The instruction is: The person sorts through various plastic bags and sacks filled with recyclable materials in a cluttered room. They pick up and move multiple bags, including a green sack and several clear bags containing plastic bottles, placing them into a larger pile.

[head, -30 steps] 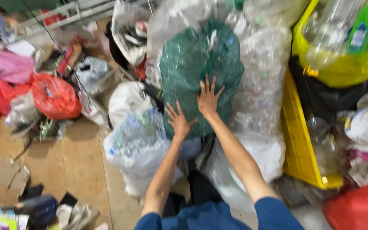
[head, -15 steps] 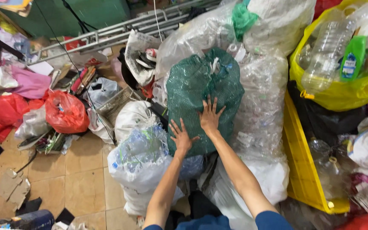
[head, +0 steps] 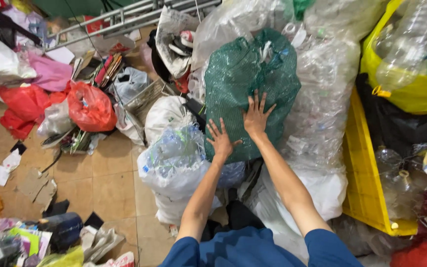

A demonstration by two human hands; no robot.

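- We press both palms flat on the green mesh sack (head: 251, 84), which stands a little above the picture's centre, at about 12 o'clock from our body.
- Our left hand (head: 220, 141) lies on the lower part of the sack, fingers spread wide; it closes on nothing and only rests on the net.
- Our right hand (head: 256, 117), at about 1 o'clock from the left one, is the same: open, fingers fanned, touching but not holding.
- We judge the sack bulky but light, because it seems full of empty plastic containers; it should dent softly under the hands and crackle.
- The net is rough and gives good friction, so it is not slippery. The best hold is probably the gathered neck at the top, or fingers hooked into the mesh.
- At 9 o'clock of the sack, touching it, sits a clear bag of bottles (head: 174, 158), thin and smooth.
- At 3 o'clock stands a tall clear sack of crushed bottles (head: 322, 99), glossy and wrinkled.
- Further right we see a stiff yellow crate (head: 366, 188); far left, a red plastic bag (head: 91, 106) lies on the tiled floor (head: 109, 183).
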